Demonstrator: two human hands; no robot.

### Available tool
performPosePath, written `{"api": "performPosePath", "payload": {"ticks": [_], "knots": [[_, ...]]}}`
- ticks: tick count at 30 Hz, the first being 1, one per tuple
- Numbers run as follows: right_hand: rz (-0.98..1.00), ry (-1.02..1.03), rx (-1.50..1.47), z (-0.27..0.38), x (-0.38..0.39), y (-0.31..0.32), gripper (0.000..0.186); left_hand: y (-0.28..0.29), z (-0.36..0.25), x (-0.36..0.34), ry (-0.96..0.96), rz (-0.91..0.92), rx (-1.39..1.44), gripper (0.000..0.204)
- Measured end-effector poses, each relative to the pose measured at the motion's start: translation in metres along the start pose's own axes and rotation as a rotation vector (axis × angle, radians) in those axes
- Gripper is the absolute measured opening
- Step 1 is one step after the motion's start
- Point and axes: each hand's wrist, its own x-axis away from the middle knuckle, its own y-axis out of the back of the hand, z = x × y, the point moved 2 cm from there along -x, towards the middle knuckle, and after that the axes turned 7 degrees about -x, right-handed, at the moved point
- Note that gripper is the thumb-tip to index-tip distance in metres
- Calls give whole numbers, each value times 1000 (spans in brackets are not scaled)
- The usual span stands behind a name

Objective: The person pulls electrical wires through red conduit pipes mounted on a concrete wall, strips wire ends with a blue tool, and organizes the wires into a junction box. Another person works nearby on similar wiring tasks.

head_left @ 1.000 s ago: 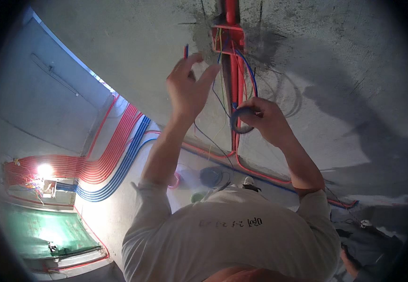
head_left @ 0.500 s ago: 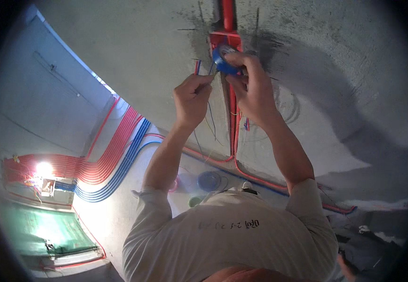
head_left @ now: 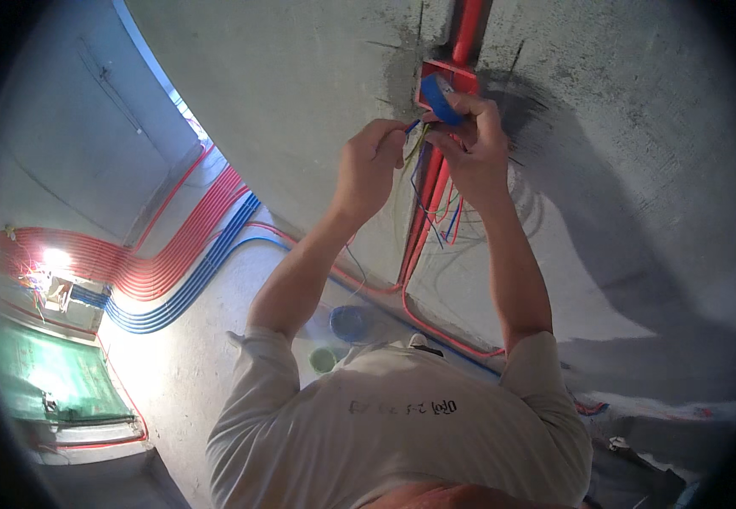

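My left hand [head_left: 369, 170] is closed on thin wires [head_left: 412, 127], blue among them, just below a red junction box [head_left: 461, 81] set in the grey concrete wall. To its right my right hand [head_left: 476, 157] grips a roll of blue tape [head_left: 438, 97] tilted over the lower part of the box, close to my left fingertips. Blue, yellow and red wires [head_left: 451, 216] dangle below my hands along the red conduit [head_left: 436, 208]. Some of the wire ends between my fingers are too small to make out.
Rows of red conduits [head_left: 173, 237] and blue conduits [head_left: 181, 305] curve along the left, by a lit wiring box [head_left: 60, 293] and a green-covered opening [head_left: 62, 373]. A blue bucket [head_left: 347, 322] and green container [head_left: 322, 360] sit below. A dark, indistinct shape [head_left: 639, 467] is at lower right.
The tape roll has risen from beside the lower conduit to the box, shifting slightly since the middle frame. My left hand has closed on wires. The whole view has shifted as the head moved.
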Motion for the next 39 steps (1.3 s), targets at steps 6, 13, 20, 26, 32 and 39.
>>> {"api": "performPosePath", "payload": {"ticks": [6,13,20,26,32,39], "knots": [[-52,9,-55,3,-2,-5,46,-3,6,-5,-141,-37,-226,16],[-106,3,-131,-6,0,-4,46,-7,-1,-6,143,150,304,16],[-81,104,-245,-13,1,-4,46,10,-4,-12,397,344,706,13],[-14,216,46,-12,7,1,40,13,0,-20,522,415,724,11],[105,318,354,-4,4,1,37,27,10,-34,605,528,642,12],[232,242,446,2,0,-1,35,30,-26,-32,508,502,376,16]]}}
